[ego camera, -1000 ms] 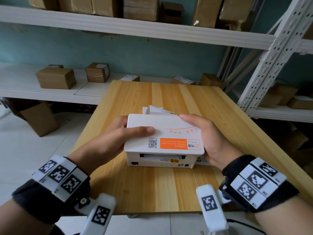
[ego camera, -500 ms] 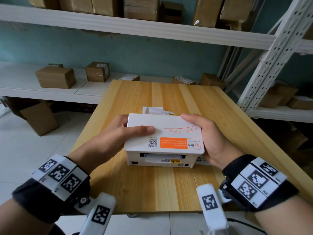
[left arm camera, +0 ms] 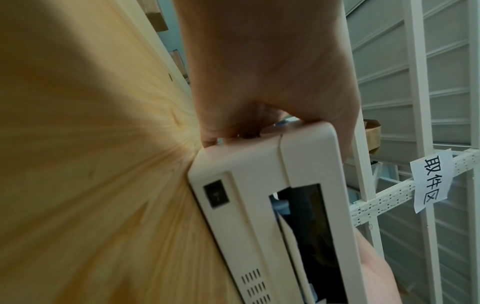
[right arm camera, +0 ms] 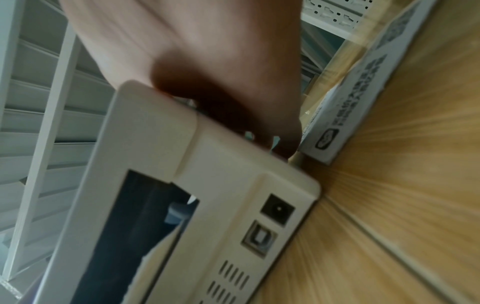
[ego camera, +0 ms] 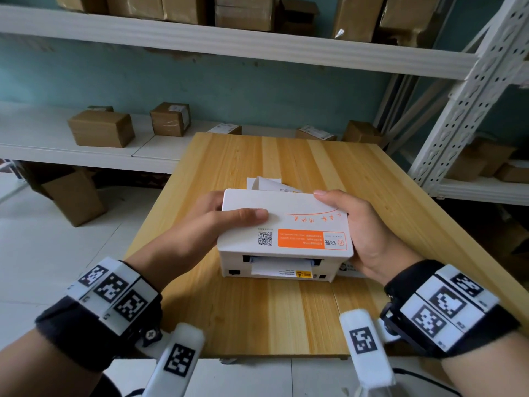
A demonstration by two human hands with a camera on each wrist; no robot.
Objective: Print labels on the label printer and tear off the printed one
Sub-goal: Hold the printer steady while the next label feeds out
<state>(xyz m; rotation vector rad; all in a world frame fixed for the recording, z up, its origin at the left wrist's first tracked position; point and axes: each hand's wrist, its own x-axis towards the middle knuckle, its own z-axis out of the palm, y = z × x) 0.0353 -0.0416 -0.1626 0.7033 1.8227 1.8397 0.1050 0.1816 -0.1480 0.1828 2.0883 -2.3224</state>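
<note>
A white label printer (ego camera: 286, 222) with an orange sticker on its lid stands on the wooden table (ego camera: 257, 316). My left hand (ego camera: 217, 216) grips its left side, thumb laid across the lid. My right hand (ego camera: 355, 224) grips the right side, forefinger on the lid's far edge. White label paper (ego camera: 279, 267) shows in the slot facing me, and more paper (ego camera: 266, 183) sticks up behind the printer. In the left wrist view my left hand (left arm camera: 259, 82) curls over the printer (left arm camera: 246, 185) corner. In the right wrist view my right hand (right arm camera: 207, 61) clasps the printer (right arm camera: 207, 185) side.
A small white printed box (right arm camera: 363, 92) lies against the printer's right side. White shelves with several cardboard boxes (ego camera: 100, 128) run behind and left of the table. A perforated rack upright (ego camera: 458, 110) stands at the right, with a paper sign (left arm camera: 431, 181) on a rack rail.
</note>
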